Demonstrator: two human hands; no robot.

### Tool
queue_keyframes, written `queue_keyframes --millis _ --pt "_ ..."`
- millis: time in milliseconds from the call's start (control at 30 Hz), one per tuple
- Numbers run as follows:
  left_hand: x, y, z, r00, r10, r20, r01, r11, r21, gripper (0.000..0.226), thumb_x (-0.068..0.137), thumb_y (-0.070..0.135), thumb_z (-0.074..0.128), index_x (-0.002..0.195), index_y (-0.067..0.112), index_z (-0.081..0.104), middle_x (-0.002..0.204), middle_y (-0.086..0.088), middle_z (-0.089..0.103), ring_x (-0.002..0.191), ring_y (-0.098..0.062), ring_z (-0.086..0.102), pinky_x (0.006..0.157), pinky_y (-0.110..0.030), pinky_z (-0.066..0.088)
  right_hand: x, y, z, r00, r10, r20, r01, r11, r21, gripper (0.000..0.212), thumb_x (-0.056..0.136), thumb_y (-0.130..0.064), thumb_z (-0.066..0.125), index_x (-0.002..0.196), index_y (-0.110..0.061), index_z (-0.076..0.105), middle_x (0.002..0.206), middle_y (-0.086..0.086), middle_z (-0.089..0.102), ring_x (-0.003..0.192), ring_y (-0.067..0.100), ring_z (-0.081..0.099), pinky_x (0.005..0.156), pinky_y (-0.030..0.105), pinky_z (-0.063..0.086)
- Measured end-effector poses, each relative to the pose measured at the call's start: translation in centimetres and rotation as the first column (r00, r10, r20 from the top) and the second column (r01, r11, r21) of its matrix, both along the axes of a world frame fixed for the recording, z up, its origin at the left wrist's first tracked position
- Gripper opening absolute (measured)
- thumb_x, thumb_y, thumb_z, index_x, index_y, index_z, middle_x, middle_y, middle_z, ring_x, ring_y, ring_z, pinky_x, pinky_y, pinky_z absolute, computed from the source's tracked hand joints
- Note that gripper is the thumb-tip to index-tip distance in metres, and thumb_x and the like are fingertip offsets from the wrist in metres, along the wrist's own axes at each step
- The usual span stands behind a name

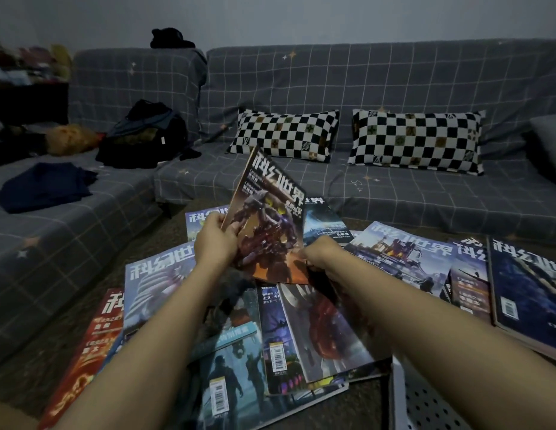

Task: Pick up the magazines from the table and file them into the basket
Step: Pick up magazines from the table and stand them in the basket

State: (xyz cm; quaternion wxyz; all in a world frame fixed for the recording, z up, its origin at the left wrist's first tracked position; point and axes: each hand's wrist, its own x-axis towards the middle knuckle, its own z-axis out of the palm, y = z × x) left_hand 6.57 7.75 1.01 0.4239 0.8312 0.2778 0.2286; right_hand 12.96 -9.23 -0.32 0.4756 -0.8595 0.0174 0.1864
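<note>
Left hand: thumb and fingers curled round the left edge of a magazine with a robot cover, pinching it. Right hand: at the magazine's lower right corner, fingers hidden behind the cover and the wrist; it appears to hold that corner, grip not fully readable. The magazine is raised off the pile, tilted, cover facing the camera, top corner pointing toward the sofa.

Below the forearms: loose spread of magazines on the table, overlapping, covers up. A white-and-purple cover lies at left, a red cover beside it at the near left edge. A dark blue cover lies at far right.

White perforated basket: lower right corner of the view, only partly visible, just beside the pile.

Beyond the table: grey checked sofa with two black-and-white chequered cushions, a dark bag and folded dark clothing.
</note>
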Motion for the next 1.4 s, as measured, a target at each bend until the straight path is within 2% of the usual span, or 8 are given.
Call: queue_keyframes --millis 133,267,467,667,833,1000,1300,1400 --pt "-3.0 -1.8 4.5 0.966 -0.143 0.215 0.132 0.989 0.065 0.008 0.093 0.026 0.054 0.096 0.02 0.053 0.087 0.005 0.061 0.084 -0.023 0.059 0.073 -0.036 0.048 -1.8 -1.2 2.6 0.999 -0.029 0.024 0.023 0.977 0.211 0.025 0.09 -0.031 0.059 0.101 -0.008 0.062 0.097 0.006 0.061 0.092 0.023 0.058 0.083 0.033 0.047" --pt "-6.4 -4.3 8.8 0.888 -0.254 0.384 0.287 0.957 -0.033 0.006 0.093 0.021 0.055 0.09 0.026 0.053 0.091 0.003 0.064 0.087 -0.022 0.064 0.076 -0.041 0.054 -4.0 -4.9 6.1 0.99 -0.121 0.074 0.084 0.919 0.384 0.072 0.074 -0.059 0.062 0.123 -0.007 0.057 0.117 0.008 0.064 0.112 0.028 0.06 0.1 0.04 0.045" --pt "-10.2 -10.3 11.9 0.818 -0.267 0.509 0.445 0.855 -0.266 0.012 0.095 0.015 0.054 0.086 0.023 0.052 0.087 -0.004 0.066 0.068 -0.015 0.064 0.053 -0.026 0.05 -11.1 -12.4 12.1 0.951 -0.236 0.2 0.072 0.798 0.598 0.024 0.093 -0.023 0.054 0.113 -0.01 0.059 0.095 0.006 0.067 0.084 0.022 0.064 0.08 0.038 0.052" --pt "-13.2 -17.7 10.0 0.825 -0.354 0.441 0.527 0.763 -0.373 0.012 0.092 0.012 0.058 0.086 0.021 0.052 0.086 -0.006 0.067 0.076 -0.023 0.064 0.065 -0.033 0.051 -17.6 -20.6 13.1 0.805 -0.407 0.432 0.196 0.869 0.455 0.008 0.092 -0.021 0.055 0.098 -0.018 0.058 0.099 0.005 0.066 0.093 0.023 0.063 0.082 0.041 0.053" --pt "-14.6 -23.2 7.2 0.795 -0.507 0.333 0.607 0.66 -0.443 0.027 0.091 0.0 0.056 0.112 0.016 0.053 0.106 -0.009 0.066 0.094 -0.022 0.065 0.077 -0.037 0.054 -22.1 -26.7 10.7 0.781 -0.488 0.39 0.301 0.841 0.449 0.008 0.093 -0.017 0.053 0.099 -0.017 0.058 0.102 0.009 0.067 0.093 0.025 0.064 0.083 0.042 0.052" --pt "-14.9 -26.6 4.3 0.819 -0.517 0.248 0.571 0.777 -0.265 0.012 0.084 0.007 0.067 0.092 0.013 0.06 0.085 -0.003 0.065 0.082 -0.021 0.062 0.067 -0.024 0.05 -23.9 -29.9 6.6 0.782 -0.53 0.328 0.378 0.822 0.426 0.021 0.093 -0.012 0.052 0.113 -0.015 0.056 0.104 0.007 0.066 0.087 0.019 0.064 0.066 0.029 0.051" --pt "-12.6 -26.0 1.8 0.884 -0.468 0.003 0.467 0.884 0.027 0.017 0.076 0.026 0.077 0.084 0.02 0.063 0.093 0.005 0.068 0.089 -0.019 0.064 0.084 -0.038 0.052 -21.3 -31.2 3.0 0.788 -0.432 0.439 0.493 0.87 -0.03 0.025 0.079 -0.03 0.071 0.102 -0.023 0.066 0.116 0.002 0.059 0.119 0.029 0.041 0.093 0.035 0.034" --pt "-12.2 -25.9 1.8 0.86 -0.508 -0.049 0.507 0.861 -0.039 0.022 0.078 0.02 0.076 0.088 0.014 0.057 0.085 0.005 0.064 0.079 -0.018 0.062 0.068 -0.03 0.049 -20.7 -31.2 3.0 0.802 -0.421 0.424 0.499 0.862 -0.089 0.029 0.075 -0.028 0.075 0.101 -0.021 0.066 0.117 0.004 0.057 0.116 0.029 0.045 0.093 0.036 0.038"
